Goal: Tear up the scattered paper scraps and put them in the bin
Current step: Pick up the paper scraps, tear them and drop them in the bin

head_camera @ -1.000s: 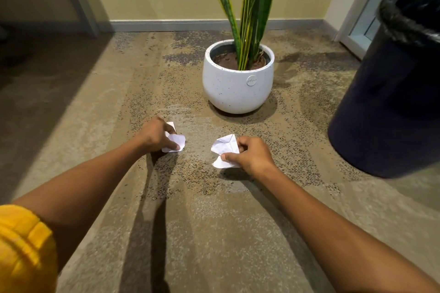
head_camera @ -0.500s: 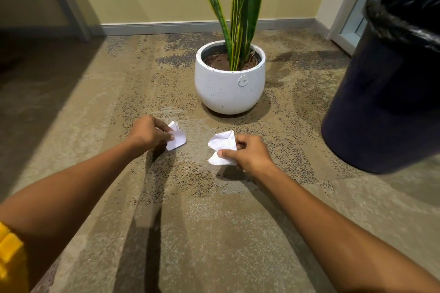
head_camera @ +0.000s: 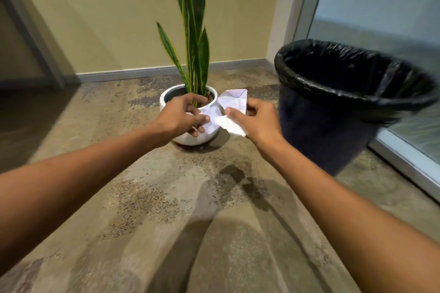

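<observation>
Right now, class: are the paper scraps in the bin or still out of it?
Out. The left hand and right hand hold the paper scraps in the air, beside the bin.

A black-lined dark round bin (head_camera: pixel 333 112) stands right, its mouth unobstructed from above. A white round ceramic plant pot (head_camera: pixel 204 137) with tall green leaves (head_camera: pixel 195 31) blocks straight ahead; mottled carpet (head_camera: pixel 166 209) lies bare nearby.

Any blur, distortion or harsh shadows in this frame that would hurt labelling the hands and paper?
Head view: bin rim smeared by motion blur; paper scraps soft-edged but readable between left hand and right hand; wide-angle bends the wall lines; forearm shadows fall on the carpet; no glare.
</observation>
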The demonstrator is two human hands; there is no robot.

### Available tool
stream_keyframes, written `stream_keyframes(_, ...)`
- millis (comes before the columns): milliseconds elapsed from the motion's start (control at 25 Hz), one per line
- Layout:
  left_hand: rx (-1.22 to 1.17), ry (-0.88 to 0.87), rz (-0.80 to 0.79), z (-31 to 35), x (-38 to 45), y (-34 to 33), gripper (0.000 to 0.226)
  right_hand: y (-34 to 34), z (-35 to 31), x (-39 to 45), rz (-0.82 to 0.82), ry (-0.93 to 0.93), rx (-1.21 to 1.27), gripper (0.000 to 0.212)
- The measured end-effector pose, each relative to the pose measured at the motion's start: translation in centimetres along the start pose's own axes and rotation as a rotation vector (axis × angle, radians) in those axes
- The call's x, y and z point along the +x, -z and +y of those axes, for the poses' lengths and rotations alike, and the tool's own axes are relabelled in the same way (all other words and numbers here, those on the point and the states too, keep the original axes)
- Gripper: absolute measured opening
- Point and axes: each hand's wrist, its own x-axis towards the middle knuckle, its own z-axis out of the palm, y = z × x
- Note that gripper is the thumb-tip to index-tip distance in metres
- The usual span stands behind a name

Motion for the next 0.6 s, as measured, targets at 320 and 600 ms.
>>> stream_keyframes(320, -0.077, -0.204, 0.030, 13.9, 3.4, -5.6, 0.040, 12.0, -6.5, 3.8, 0.423, 0.122, 0.025, 0.016)
stream_keyframes(600, -0.110, -0.194, -0.024, 18.8, 4.1, -10.4, 0.047, 16.5, -4.8, 3.6, 0.459, -0.011, 0.080, 0.041)
